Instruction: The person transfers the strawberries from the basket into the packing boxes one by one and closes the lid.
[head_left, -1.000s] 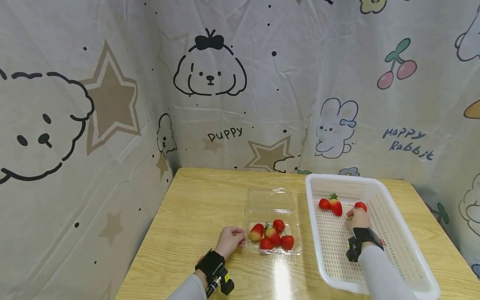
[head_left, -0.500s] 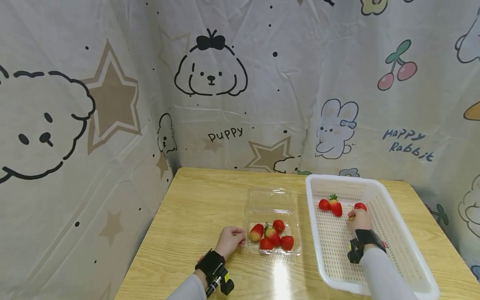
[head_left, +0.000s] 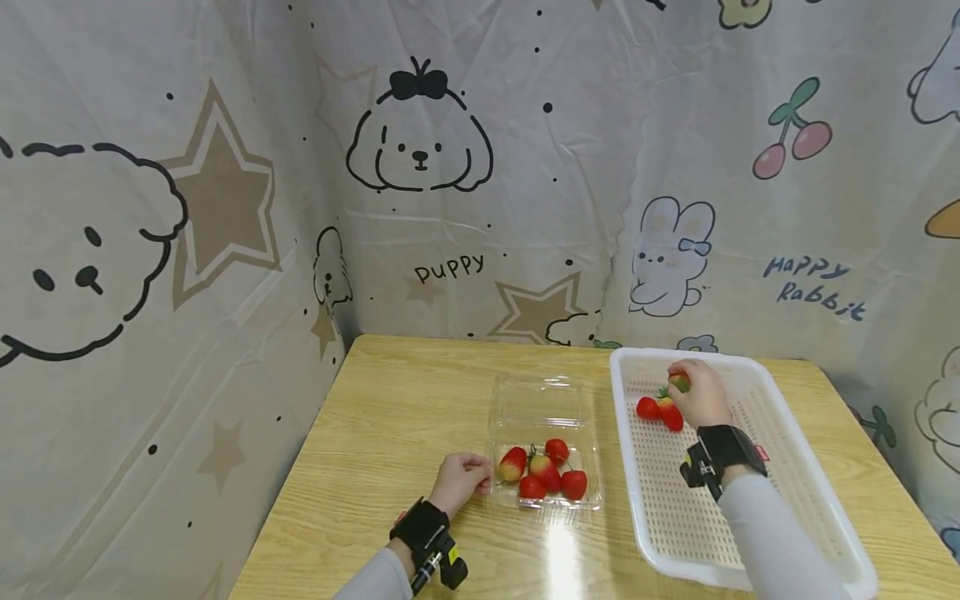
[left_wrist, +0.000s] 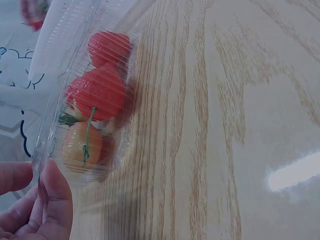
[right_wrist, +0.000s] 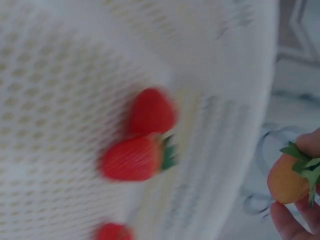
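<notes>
My left hand (head_left: 460, 485) pinches the left rim of an open clear plastic clamshell box (head_left: 545, 400) between thumb and fingers. Inside lie several strawberries (head_left: 547, 473) and cherries (head_left: 574, 485). Over the far part of a white perforated basket (head_left: 637, 500), my right hand (head_left: 703, 398) holds a strawberry with green leaves (right_wrist: 289, 181), raised above the basket floor. Beneath it rest a leafy strawberry (right_wrist: 132, 159) and a rounder red fruit (right_wrist: 152, 111), side by side. Another red fruit (right_wrist: 114, 231) shows at the bottom of the right wrist view; the hand hides it in the head view.
Both containers stand on a wooden table (head_left: 405, 400), the box left of the basket with a strip of table between them. A printed cloth (head_left: 465, 217) hangs behind the table and along its left side.
My right hand has lifted the strawberry from the basket floor and moved it up and slightly left, toward the far end of the basket. The left hand and the box stay put.
</notes>
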